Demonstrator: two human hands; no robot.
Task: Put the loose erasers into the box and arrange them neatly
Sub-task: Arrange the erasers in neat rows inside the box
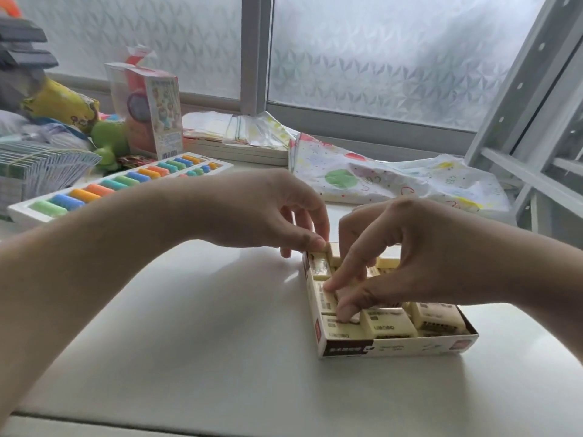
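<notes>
Box sits right of centre on the bench, nearly full of erasers. Left hand pinches one at the far-left corner; right hand presses fingertips on the left row. I judge them light, grippy and slightly soft; hold short ends. Thin card walls, tight gaps; open bench left.

box middle: hidden by right hand | eraser print: unreadable
</notes>
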